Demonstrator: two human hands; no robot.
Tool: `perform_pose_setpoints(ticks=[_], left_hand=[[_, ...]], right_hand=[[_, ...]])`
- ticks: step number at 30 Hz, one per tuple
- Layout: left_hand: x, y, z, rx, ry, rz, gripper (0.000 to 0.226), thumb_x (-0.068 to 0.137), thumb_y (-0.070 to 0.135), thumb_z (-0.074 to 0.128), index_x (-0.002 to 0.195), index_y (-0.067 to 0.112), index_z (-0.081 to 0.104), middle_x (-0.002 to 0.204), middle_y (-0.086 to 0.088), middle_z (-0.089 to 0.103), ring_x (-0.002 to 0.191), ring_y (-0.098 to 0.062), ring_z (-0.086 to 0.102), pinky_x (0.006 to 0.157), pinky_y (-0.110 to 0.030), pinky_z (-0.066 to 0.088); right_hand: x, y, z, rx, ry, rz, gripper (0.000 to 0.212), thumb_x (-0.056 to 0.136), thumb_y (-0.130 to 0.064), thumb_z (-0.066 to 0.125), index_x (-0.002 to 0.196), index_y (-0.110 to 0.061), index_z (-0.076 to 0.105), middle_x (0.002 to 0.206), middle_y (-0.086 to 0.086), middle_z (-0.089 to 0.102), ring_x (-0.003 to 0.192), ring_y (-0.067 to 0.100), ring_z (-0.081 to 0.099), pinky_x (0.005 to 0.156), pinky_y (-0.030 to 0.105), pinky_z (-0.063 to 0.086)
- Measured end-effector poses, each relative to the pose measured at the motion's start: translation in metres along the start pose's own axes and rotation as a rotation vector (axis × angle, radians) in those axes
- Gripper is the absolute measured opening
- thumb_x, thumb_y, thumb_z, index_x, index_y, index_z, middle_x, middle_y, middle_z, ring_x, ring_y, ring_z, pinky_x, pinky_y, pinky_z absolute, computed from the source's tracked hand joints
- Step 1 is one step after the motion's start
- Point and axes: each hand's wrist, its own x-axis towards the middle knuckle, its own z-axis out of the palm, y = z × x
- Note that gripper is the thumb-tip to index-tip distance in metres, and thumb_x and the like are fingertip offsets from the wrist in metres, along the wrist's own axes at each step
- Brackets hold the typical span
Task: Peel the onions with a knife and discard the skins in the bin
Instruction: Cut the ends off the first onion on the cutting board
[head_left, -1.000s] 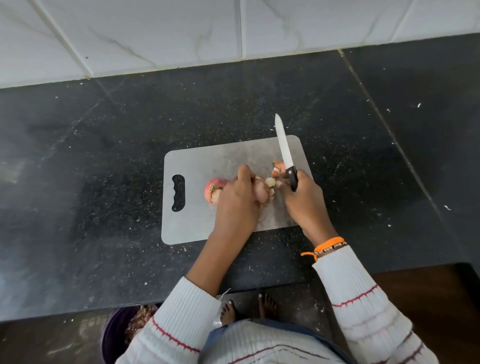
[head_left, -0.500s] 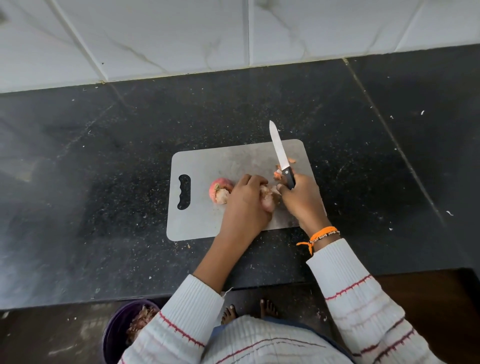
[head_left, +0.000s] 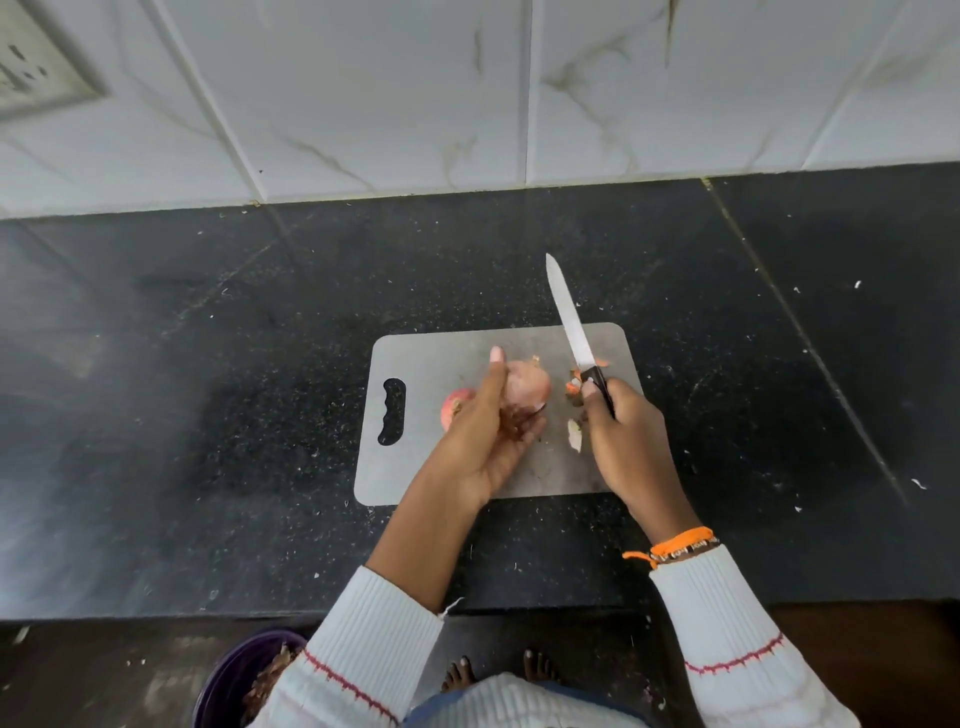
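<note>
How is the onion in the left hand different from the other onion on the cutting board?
The onion in the left hand is paler, with dark roots or skin hanging at its near end; the other onion is redder. The left hand holds the first one, while the other onion lies untouched on the cutting board, partly hidden behind that hand. Both sit left of the knife in the right hand.

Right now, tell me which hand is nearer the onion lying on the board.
Left. The left hand is right beside that onion; the right hand is farther right, holding the knife.
</note>
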Motion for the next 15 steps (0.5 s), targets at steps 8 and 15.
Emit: perform_pose_setpoints(ticks=[8,15], left_hand=[[-0.005,0.006,0.004,-0.344,-0.097,-0.182,0.055,0.096,0.046,0.035,0.119,-0.001,0.050,0.077,-0.020,0.069,0.070,-0.026,0.069,0.067,-0.033,0.058],[-0.009,0.005,0.009,-0.476,-0.096,-0.174,0.046,0.099,0.033,0.037,0.108,-0.010,0.050,0.093,-0.026,0.061,0.083,-0.034,0.064,0.063,-0.043,0.057]], right_hand=[[-0.042,-0.021,0.003,-0.064,-0.016,-0.187,0.014,0.099,-0.023,0.038,0.092,-0.020,0.050,0.068,-0.011,0.046,0.062,0.003,0.046,0.056,0.011,0.035],[-0.061,-0.016,0.009,-0.122,-0.070,-0.157,0.015,0.099,-0.025,0.035,0.092,-0.019,0.047,0.066,-0.006,0.046,0.057,0.005,0.043,0.053,0.019,0.030]])
